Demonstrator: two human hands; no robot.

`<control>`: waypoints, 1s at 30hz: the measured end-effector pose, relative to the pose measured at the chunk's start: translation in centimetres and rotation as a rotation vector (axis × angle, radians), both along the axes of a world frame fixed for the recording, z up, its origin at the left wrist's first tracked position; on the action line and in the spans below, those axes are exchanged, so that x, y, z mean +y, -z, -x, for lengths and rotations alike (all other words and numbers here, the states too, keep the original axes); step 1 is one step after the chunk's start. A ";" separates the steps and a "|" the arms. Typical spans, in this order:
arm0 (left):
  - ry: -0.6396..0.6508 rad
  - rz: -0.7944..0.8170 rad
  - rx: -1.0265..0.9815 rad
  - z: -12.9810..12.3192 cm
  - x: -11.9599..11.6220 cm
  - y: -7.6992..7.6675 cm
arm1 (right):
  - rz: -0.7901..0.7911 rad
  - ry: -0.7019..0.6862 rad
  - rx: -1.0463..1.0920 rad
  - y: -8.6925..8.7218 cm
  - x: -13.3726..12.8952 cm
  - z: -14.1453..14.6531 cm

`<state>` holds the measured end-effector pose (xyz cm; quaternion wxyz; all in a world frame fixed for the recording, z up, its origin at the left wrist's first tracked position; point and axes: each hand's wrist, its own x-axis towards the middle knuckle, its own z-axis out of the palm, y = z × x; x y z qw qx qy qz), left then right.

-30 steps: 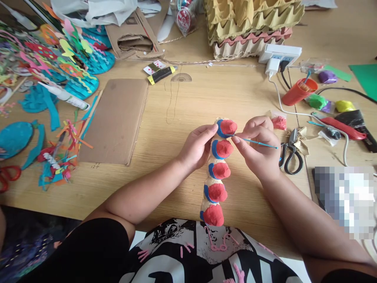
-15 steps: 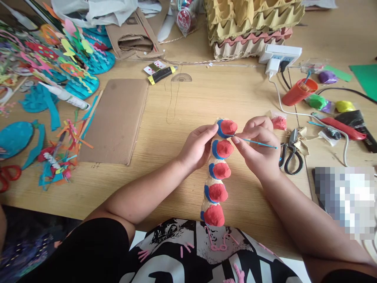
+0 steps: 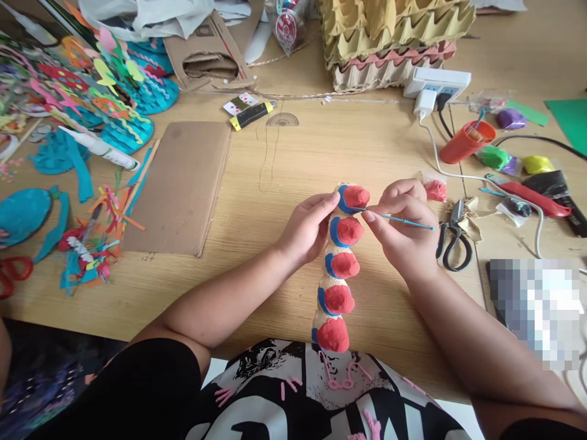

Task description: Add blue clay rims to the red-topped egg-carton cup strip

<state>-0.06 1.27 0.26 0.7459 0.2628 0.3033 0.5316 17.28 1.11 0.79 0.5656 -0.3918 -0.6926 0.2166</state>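
The person's left hand (image 3: 308,227) grips the upper left edge of a bumpy strip (image 3: 326,282), its thumb lying by the farthest bump and its other fingers partly hidden. The right hand (image 3: 403,229) pinches a thin blue tool (image 3: 398,219) between thumb and fingers, one end at the lower edge of that farthest bump, the other end pointing right. The strip is in front of the person's shirt (image 3: 275,391), running lengthwise away from the chest between the two forearms; whether it touches the counter (image 3: 257,293) cannot be told. Its five pale bumps stand in a row, each with a red patch on top and blue along the left side.

Just right of the right hand lie dark-handled scissors (image 3: 454,238) and a small packet of pinkish-red material (image 3: 434,188). Beyond them an orange-red cup (image 3: 465,143) leans over, with thin sticks inside, near a white power strip (image 3: 438,84) with plugs in it. Lumps of purple (image 3: 510,119), green (image 3: 494,157) and yellow (image 3: 537,165) material lie farther right.

To the left of the strip, well apart from it, a flat cardboard piece (image 3: 177,186) lies beside colourful paper scraps (image 3: 94,256). A protractor (image 3: 282,120) is near a black-and-yellow cutter (image 3: 252,116), and a stack of egg trays (image 3: 389,46) stands at the far side
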 end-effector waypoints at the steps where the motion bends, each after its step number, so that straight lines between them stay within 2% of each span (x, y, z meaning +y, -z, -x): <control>1: 0.004 -0.008 -0.001 0.0 0.0 0.0 | 0.000 -0.002 0.009 0.0 0.0 0.0; 9: 0.008 -0.004 -0.001 -0.1 -0.1 -0.1 | 0.016 -0.024 0.001 0.2 0.2 -0.1; 12: 0.009 0.002 -0.015 0.0 0.0 0.0 | 0.063 -0.055 0.087 -0.1 0.0 -0.1; 17: -0.023 0.021 -0.010 0.1 0.2 0.0 | 0.284 -0.177 0.325 -0.4 0.1 -0.3; 20: -0.014 -0.005 0.001 0.2 0.3 0.0 | 0.403 -0.242 0.370 -0.3 0.5 -0.6; 24: -0.008 -0.030 0.034 0.3 0.4 0.1 | 0.368 -0.243 0.295 -0.6 0.7 -1.0; 30: -0.025 -0.005 0.036 0.3 0.5 0.1 | 0.229 -0.218 0.040 -1.8 0.1 -1.6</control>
